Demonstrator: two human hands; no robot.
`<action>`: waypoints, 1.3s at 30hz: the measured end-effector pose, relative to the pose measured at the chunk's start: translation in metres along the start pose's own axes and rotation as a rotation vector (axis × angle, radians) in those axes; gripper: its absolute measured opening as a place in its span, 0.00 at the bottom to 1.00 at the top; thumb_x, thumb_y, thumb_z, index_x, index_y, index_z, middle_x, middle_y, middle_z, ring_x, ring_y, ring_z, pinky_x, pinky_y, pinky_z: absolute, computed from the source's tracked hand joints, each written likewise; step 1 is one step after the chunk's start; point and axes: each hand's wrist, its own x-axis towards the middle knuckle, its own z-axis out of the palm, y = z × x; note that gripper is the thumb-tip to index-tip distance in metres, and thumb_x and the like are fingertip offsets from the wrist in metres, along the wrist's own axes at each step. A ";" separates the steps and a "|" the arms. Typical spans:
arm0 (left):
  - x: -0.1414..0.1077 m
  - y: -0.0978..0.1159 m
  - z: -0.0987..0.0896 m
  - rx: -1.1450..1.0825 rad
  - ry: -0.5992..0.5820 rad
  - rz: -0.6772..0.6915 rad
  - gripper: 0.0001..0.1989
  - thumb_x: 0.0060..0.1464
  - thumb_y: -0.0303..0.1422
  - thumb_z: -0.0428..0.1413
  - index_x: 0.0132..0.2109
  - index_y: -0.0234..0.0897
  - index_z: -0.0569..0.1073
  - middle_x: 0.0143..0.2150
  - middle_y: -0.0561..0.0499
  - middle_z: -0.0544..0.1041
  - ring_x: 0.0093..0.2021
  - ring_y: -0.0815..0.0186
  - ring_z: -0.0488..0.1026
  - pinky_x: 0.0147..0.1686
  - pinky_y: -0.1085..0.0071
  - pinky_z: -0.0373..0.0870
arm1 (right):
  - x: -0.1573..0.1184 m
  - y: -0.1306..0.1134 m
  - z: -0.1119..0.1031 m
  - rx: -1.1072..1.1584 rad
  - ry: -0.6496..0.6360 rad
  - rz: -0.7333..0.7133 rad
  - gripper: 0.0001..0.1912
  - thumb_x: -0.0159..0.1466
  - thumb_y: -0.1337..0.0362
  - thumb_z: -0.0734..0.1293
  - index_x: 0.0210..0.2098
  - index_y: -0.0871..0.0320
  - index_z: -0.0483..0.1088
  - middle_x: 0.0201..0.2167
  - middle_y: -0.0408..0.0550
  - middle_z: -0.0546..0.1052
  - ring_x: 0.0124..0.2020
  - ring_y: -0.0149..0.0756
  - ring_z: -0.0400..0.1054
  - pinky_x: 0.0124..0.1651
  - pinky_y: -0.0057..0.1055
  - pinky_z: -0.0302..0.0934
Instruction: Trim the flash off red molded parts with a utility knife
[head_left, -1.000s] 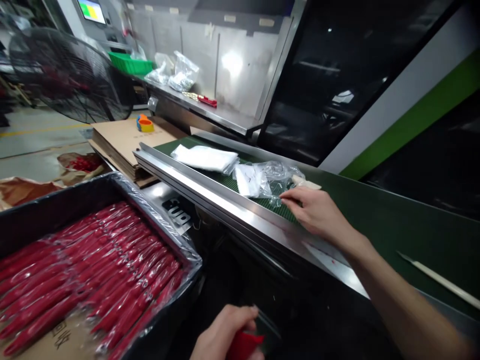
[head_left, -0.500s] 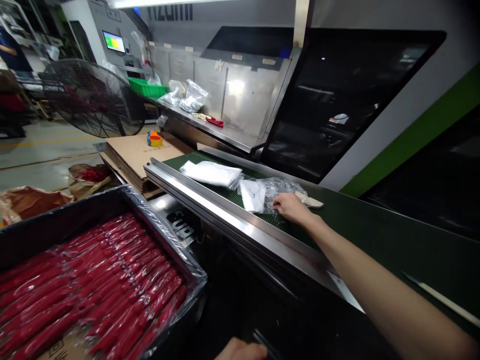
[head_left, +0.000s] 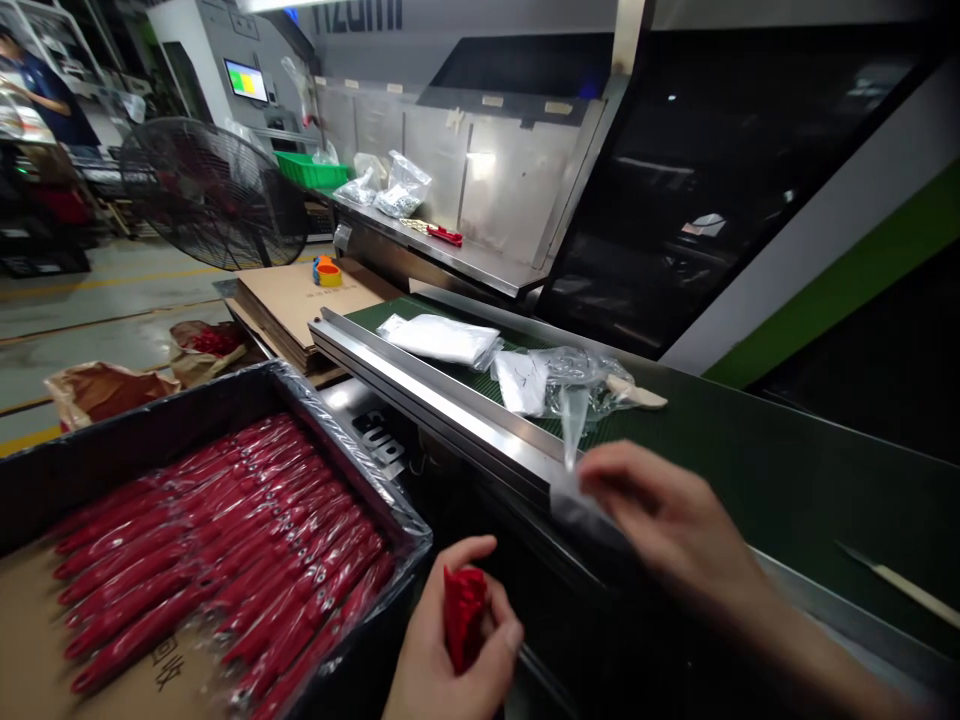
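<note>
Head view: the right hand (head_left: 664,520), half a second ago reaching into the pile of clear plastic bags (head_left: 577,375) on the green conveyor belt (head_left: 750,450), now pinches one thin clear bag (head_left: 574,440) and has drawn it back over the steel rail (head_left: 450,400). The left hand (head_left: 450,650) has risen, clasping a red plastic piece (head_left: 463,615), ready for bagging. A black tray of wrapped red pieces (head_left: 225,540) sits just left.

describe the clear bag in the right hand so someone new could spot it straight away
Start at the green belt running across the right side, with its steel rail along the near edge. In front of that rail the right hand pinches one thin clear bag, which stands up from the fingers. Unlike the crumpled bag pile lying on the belt, it is single, flat and off the belt.
</note>
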 end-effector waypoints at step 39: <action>0.017 -0.014 0.013 0.135 0.210 -0.220 0.20 0.49 0.40 0.65 0.42 0.36 0.65 0.25 0.57 0.69 0.19 0.73 0.64 0.19 0.78 0.61 | -0.180 0.035 0.071 0.601 0.262 0.721 0.15 0.57 0.47 0.71 0.25 0.51 0.75 0.24 0.45 0.75 0.24 0.38 0.69 0.24 0.30 0.64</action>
